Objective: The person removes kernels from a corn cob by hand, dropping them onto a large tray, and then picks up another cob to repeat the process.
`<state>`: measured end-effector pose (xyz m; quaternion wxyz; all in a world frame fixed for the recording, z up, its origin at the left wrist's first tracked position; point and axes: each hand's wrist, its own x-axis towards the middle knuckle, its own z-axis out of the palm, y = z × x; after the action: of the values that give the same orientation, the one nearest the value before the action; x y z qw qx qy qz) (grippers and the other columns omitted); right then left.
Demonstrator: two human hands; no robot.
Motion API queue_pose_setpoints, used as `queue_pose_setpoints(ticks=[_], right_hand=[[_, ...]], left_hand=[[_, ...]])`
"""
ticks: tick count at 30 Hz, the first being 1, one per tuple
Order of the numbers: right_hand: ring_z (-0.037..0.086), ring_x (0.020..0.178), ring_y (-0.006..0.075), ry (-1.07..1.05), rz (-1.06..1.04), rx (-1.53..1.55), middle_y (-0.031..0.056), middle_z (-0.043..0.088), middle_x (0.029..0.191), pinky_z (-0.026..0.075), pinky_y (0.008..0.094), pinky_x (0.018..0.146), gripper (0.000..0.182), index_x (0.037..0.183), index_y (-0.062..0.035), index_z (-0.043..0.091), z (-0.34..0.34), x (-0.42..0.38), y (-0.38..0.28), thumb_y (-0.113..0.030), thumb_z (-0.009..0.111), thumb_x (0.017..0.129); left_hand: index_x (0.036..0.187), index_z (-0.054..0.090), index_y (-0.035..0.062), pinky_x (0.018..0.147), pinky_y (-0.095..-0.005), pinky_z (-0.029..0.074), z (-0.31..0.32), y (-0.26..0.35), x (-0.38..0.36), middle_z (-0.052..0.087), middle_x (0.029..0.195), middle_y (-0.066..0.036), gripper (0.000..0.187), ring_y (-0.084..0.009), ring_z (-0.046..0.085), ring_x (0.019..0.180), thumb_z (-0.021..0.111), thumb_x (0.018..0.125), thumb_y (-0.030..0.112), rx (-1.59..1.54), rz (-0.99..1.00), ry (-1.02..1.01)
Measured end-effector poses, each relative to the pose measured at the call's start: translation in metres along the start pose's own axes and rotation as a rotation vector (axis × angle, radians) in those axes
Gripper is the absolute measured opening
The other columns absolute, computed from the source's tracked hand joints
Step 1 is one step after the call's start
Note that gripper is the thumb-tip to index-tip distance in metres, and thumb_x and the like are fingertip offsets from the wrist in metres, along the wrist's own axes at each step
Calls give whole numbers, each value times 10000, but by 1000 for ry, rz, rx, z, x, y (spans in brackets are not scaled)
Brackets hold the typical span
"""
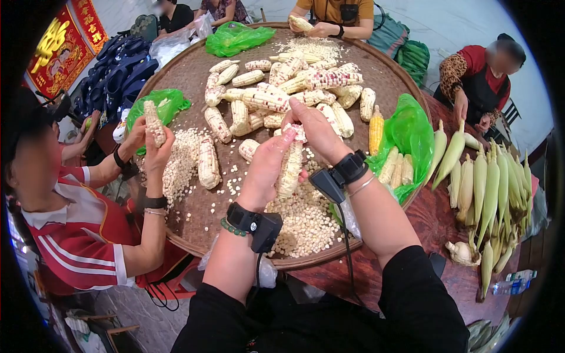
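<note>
We hold the corn cob (289, 170) above the kernel pile (303, 226), long axis running away from us, far end tipped slightly right. Left hand (268, 165) curls around its side; right hand (321, 132) grips the far end.

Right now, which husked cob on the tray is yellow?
The yellow cob just left of the rightmost bright-green bag; the other husked cobs are pale, some speckled red.
</note>
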<state>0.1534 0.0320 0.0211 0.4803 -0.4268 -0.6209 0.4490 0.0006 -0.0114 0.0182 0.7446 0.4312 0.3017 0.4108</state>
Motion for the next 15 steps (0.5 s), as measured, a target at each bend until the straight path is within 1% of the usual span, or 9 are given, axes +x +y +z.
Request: queue_pose_setpoints(ticks=[1, 3, 7, 10, 13, 15], right_hand=[[510, 694, 114, 0, 1, 0, 18, 592, 716, 423, 264, 706, 583, 749, -24, 630, 0, 0, 1, -456, 345, 1017], [512, 710, 116, -19, 24, 29, 17, 589, 723, 423, 267, 718, 567, 755, -23, 630, 0, 1, 6, -445, 357, 1017], [513, 728, 109, 8, -4, 30, 14, 587, 727, 423, 262, 721, 546, 770, -32, 633, 5, 4, 10, -436, 363, 1018], [515, 741, 105, 42, 49, 52, 10, 591, 741, 424, 262, 728, 518, 791, -41, 638, 10, 0, 8, -421, 372, 1020], [518, 745, 99, -11, 14, 54, 12, 596, 754, 429, 261, 717, 498, 817, -47, 647, 11, -2, 3, -412, 376, 1021], [517, 729, 91, -33, 55, 50, 2, 597, 760, 431, 261, 701, 484, 828, -47, 652, 11, -4, -1, -401, 385, 1020]], left_hand=[[1002, 577, 15, 464, -285, 509, 1, 1, -1, 625, 744, -90, 449, -181, 627, 544, 519, 952, 457, 0, -1, 0], [975, 581, 6, 457, -281, 499, 2, 4, -3, 622, 719, -91, 408, -179, 617, 526, 537, 953, 411, 4, 6, 7], [949, 582, 5, 451, -280, 490, 0, 3, -1, 616, 688, -93, 397, -180, 606, 506, 522, 960, 397, 54, 30, 42], [938, 573, 9, 450, -281, 489, 0, 4, -2, 609, 663, -94, 399, -182, 603, 497, 505, 966, 401, 48, 36, 76], [932, 566, 11, 453, -288, 489, -3, 2, -1, 613, 672, -94, 389, -184, 602, 500, 482, 971, 389, 26, 39, 68], [936, 561, 12, 454, -294, 489, -6, 0, -1, 615, 679, -97, 355, -186, 600, 499, 467, 966, 352, 19, 48, 70]])
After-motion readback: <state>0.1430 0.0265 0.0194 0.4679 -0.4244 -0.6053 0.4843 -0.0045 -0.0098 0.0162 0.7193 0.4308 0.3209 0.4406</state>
